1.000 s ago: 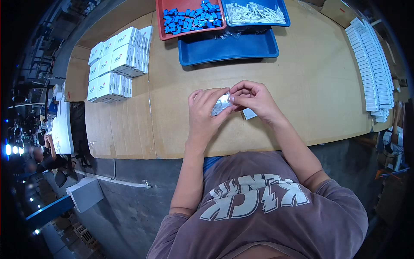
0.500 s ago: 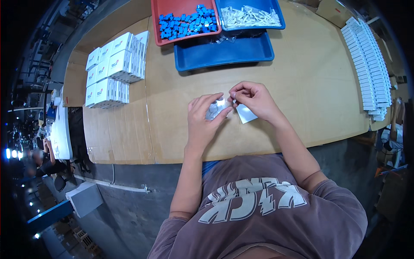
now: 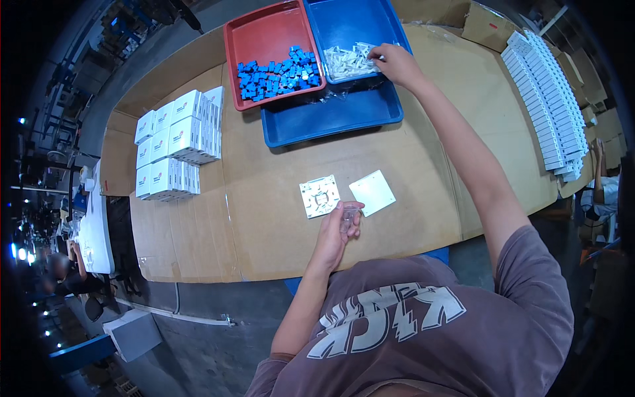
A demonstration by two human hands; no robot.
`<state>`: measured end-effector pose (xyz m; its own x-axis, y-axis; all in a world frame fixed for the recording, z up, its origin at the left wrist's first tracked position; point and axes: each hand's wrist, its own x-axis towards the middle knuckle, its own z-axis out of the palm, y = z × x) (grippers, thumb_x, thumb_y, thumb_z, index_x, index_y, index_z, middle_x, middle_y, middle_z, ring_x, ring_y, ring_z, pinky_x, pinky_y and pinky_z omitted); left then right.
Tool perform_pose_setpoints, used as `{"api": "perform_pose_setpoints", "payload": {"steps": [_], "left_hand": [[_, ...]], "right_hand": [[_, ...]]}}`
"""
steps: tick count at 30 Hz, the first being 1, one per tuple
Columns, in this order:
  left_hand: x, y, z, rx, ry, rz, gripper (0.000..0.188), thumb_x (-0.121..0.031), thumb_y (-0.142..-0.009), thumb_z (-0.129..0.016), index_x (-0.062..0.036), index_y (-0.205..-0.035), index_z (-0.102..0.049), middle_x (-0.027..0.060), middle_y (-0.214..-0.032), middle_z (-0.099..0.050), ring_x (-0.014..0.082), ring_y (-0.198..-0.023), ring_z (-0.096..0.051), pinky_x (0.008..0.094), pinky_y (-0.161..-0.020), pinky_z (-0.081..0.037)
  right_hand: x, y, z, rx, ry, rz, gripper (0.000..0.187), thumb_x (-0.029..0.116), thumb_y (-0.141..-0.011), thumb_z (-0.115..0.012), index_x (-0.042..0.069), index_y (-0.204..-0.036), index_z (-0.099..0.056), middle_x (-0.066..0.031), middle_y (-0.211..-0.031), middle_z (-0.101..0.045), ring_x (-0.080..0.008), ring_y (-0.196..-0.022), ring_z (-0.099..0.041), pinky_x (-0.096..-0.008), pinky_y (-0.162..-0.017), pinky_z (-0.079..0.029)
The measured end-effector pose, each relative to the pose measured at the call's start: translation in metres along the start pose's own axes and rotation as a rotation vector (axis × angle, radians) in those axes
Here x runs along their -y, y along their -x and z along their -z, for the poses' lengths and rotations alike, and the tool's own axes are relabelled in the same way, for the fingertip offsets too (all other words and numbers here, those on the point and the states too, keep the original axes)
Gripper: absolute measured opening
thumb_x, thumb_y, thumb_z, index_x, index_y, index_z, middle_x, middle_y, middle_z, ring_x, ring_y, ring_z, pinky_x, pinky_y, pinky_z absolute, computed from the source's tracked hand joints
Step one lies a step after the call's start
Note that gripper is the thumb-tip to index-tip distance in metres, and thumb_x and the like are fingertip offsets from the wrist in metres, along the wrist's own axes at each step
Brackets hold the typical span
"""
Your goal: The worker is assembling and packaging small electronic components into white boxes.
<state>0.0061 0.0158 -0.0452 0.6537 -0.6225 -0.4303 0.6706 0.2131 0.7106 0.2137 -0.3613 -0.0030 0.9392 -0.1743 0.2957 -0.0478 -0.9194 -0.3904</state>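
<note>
My left hand (image 3: 332,237) is closed around a small clear plastic piece (image 3: 348,216), partly hidden by the fingers, near the table's front edge. Just beyond lies a white square tray-like part (image 3: 319,197) with cutouts and a round centre. To its right is a flat white square plate (image 3: 372,193) with small marks at its corners. My right hand (image 3: 399,65) reaches into a blue bin (image 3: 362,23) at the edge of a heap of small whitish slim pieces (image 3: 349,62). Its fingertips are pinched together there; what they hold is too small to make out.
A red bin (image 3: 268,40) with small blue parts (image 3: 278,77) stands left of the blue bin. Below both sits another blue bin (image 3: 334,122). White boxes (image 3: 175,142) are stacked at left, and rows of white pieces (image 3: 546,106) at right. Cardboard (image 3: 264,231) covers the table.
My right hand has left the left hand and moved forward into the blue bin. The left hand has drawn back nearer the edge, and the white tray-like part now shows. The view has shifted.
</note>
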Motion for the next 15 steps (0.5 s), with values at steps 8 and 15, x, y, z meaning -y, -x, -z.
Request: {"api": "perform_pose_setpoints", "payload": {"steps": [8, 15], "left_hand": [[-0.006, 0.005, 0.004, 0.025, -0.044, -0.034, 0.049, -0.037, -0.115, -0.037, 0.0031, -0.125, -0.063, 0.0048, -0.097, -0.064, 0.0122, -0.077, -0.055, 0.0309, -0.077, -0.05], [-0.007, 0.001, 0.014, 0.104, 0.299, 0.003, 0.054, -0.043, -0.113, -0.039, 0.004, -0.131, -0.06, 0.0117, -0.11, -0.07, 0.0207, -0.091, -0.065, 0.0345, -0.088, -0.054]], "right_hand": [[-0.005, -0.03, -0.011, 0.088, 0.214, 0.214, 0.018, 0.015, -0.091, -0.068, 0.017, -0.105, -0.078, -0.0085, -0.105, -0.068, -0.0308, -0.104, -0.068, -0.0457, -0.088, -0.056], [-0.014, -0.026, -0.015, 0.051, 0.165, 0.302, 0.013, 0.019, -0.091, -0.07, 0.016, -0.101, -0.079, -0.0079, -0.105, -0.068, -0.0315, -0.101, -0.069, -0.0441, -0.088, -0.056]]}}
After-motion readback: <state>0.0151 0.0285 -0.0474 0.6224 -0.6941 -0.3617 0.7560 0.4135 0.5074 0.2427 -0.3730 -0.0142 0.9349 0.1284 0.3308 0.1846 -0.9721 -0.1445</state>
